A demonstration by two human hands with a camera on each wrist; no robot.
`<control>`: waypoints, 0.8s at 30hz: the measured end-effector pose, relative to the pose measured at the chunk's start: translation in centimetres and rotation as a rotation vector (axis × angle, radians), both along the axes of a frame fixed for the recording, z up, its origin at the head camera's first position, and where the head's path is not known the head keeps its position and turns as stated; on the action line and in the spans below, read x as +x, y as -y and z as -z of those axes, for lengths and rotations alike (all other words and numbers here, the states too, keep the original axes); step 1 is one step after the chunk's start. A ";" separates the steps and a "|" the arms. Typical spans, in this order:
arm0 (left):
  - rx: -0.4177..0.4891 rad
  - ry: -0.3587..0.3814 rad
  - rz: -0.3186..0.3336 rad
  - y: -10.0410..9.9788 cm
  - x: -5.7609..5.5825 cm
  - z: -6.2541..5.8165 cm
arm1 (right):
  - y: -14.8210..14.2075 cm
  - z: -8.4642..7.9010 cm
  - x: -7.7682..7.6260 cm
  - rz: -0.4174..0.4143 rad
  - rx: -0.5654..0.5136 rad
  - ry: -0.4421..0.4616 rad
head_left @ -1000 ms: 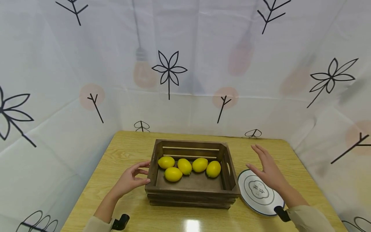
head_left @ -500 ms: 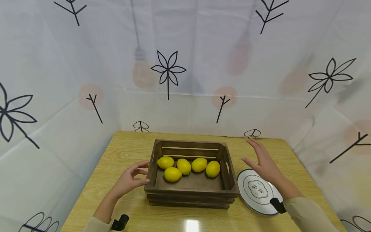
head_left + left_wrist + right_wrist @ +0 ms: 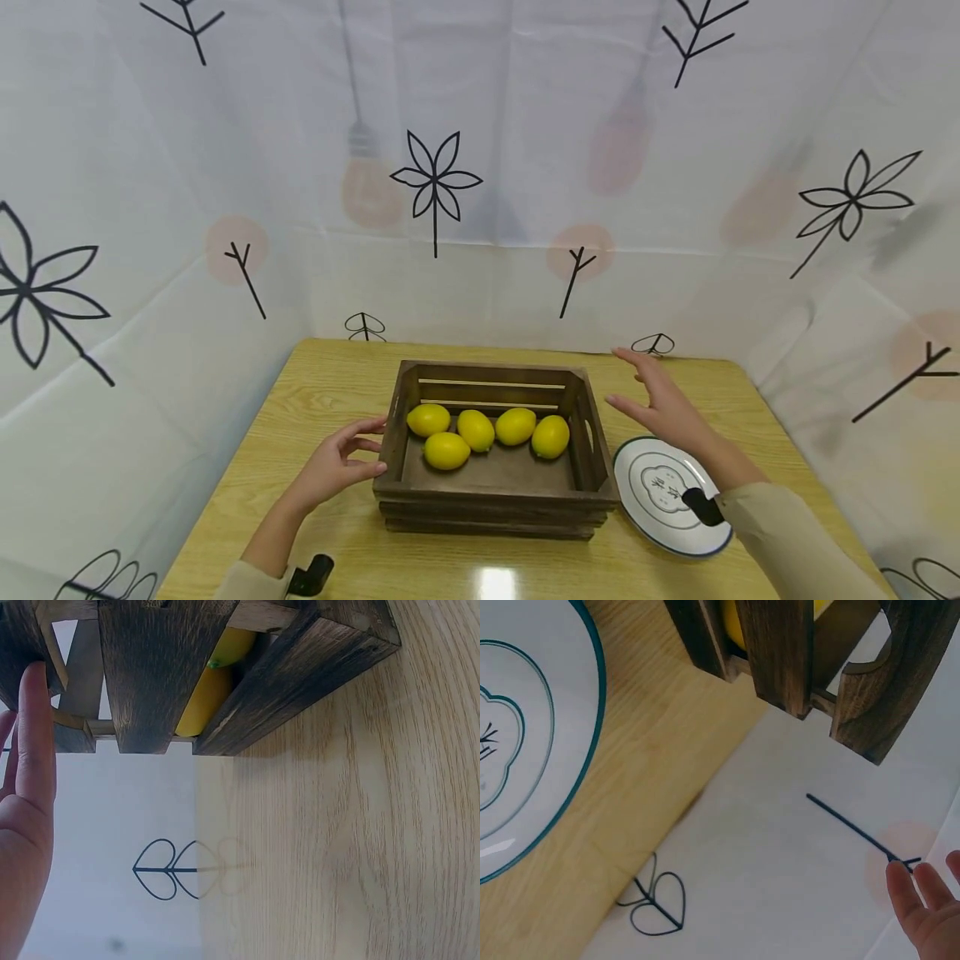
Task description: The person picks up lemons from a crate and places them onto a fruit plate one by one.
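Five seemingly smooth lemons (image 3: 476,431) — inside slatted wooden crate (image 3: 495,512).

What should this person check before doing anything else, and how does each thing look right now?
1. Left hand at the crate: ok, by its left side.
2. Right hand free: ok, it holds nothing.
3. Lemons inside: ok, five lie in the crate.
4. Crate upright: ok, open side up.
5. Plate apart from the crate: cannot tell, their edges meet in the head view.

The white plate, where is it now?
In the head view, the white plate lies on the table, right of the wooden crate, partly hidden by the right forearm.
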State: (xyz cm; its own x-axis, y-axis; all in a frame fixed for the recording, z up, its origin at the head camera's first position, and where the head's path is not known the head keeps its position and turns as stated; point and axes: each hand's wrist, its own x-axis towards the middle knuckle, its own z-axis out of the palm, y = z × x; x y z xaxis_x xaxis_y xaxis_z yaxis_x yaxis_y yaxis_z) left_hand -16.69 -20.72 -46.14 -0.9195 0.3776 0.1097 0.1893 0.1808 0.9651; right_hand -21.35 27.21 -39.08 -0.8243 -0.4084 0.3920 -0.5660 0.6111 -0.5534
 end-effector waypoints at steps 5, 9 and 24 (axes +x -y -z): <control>0.002 0.000 0.004 0.0 0.0 0.0 | 0.4 -0.7 -0.4 0.003 -0.004 0.042; 0.007 0.000 0.005 0.0 0.0 0.0 | 0.8 -1.1 -0.8 -0.002 -0.001 0.049; 0.012 -0.010 0.004 0.0 0.1 0.1 | 2.8 -3.2 -1.8 -0.007 -0.019 0.150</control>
State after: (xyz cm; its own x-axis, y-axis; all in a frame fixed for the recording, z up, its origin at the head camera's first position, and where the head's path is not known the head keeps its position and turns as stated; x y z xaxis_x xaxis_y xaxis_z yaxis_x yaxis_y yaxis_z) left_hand -16.63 -20.70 -46.24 -0.9168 0.3799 0.1236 0.1997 0.1680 0.9654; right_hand -23.14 24.41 -35.91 -0.8713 -0.4083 0.2722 -0.4803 0.5960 -0.6435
